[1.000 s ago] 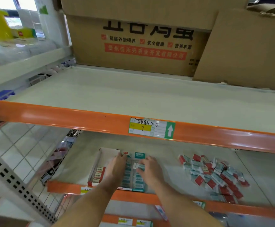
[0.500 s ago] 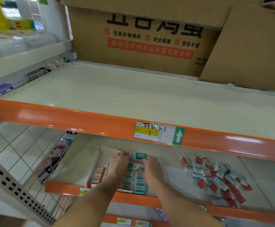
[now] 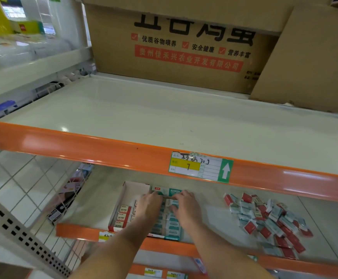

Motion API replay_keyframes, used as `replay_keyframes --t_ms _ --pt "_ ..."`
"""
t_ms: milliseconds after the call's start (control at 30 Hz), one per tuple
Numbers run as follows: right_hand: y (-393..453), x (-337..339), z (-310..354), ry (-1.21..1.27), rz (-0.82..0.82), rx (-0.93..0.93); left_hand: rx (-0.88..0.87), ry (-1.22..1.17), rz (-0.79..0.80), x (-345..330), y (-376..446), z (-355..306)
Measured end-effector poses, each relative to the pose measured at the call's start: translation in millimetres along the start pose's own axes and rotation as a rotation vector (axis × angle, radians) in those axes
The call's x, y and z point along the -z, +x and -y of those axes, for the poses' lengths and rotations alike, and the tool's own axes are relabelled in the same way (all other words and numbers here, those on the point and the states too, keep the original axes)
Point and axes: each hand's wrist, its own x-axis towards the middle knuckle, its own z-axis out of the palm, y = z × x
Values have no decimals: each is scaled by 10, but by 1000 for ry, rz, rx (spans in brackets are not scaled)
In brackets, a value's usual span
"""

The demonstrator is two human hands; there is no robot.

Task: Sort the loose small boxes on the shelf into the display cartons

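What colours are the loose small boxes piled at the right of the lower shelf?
Red and teal-and-white loose small boxes, clearest in the head view.

Steel shelving with cream decks and orange front rails (image 3: 123, 151). A price label (image 3: 201, 167) sits on the upper rail. Large brown cardboard boxes (image 3: 184, 43) stand at the rear. White tiled floor (image 3: 19, 178) lies at left.

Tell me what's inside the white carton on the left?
The white display carton holds red-and-white small boxes stacked at its front; its back part is bare. The left hand covers its right side.
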Motion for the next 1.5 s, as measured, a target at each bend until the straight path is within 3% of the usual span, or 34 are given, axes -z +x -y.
replay_keyframes --t_ms 300,533,767,967,1300,1500 --pt "-55 -78 136 -76 -98 -73 -38 44 -48 -22 -53 33" --pt "-99 -74 89 -113 -61 -29 -79 97 -37 -55 -88 55" --pt "-206 -106 145 -80 19 127 -112 113 -27 -110 -143 110" --pt "-249 -97 197 -163 34 105 -115 79 -70 -107 -196 111" --pt "-322 -73 156 -100 4 75 102 23 -48 -93 -245 180" --pt "-401 -35 178 -67 41 71 144 -25 -44 -178 -217 176"
